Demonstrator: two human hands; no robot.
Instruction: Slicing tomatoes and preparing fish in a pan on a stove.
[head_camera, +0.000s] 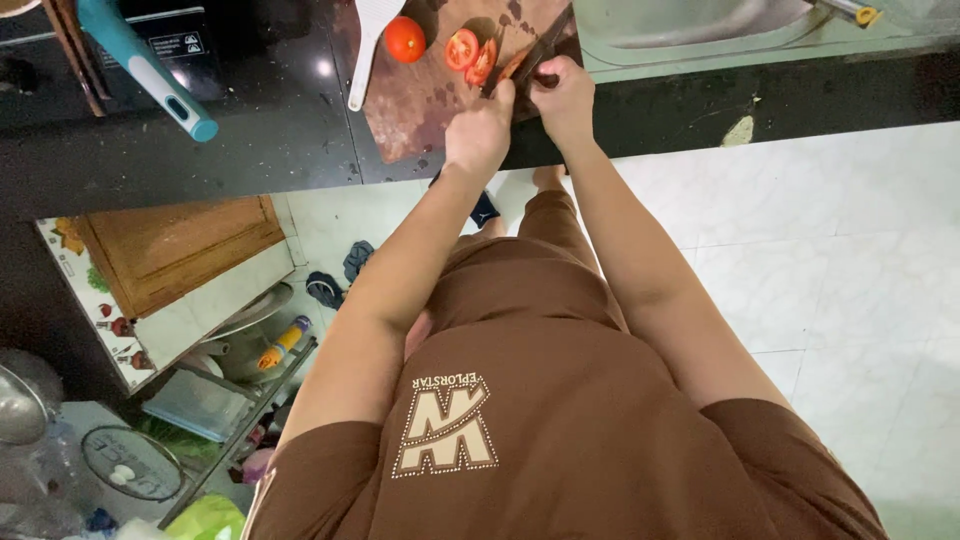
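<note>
A brown cutting board (415, 105) lies on the black counter (270, 130). On it are a whole red tomato (405, 39) and cut tomato slices (470, 52). My left hand (478, 130) presses a tomato piece (509, 66) down at the board's right side. Just to its right, my right hand (565, 95) is closed around a dark knife (545, 45), which runs diagonally across that piece. How the blade meets the tomato is hidden by my fingers.
A white paddle (368, 45) rests on the board's left edge. A blue-handled tool (150, 70) lies on the counter's left. A metal sink (690, 30) is right of the board. Low shelves with pots and lids (130, 460) stand at left; sandals (340, 275) lie on white floor tiles.
</note>
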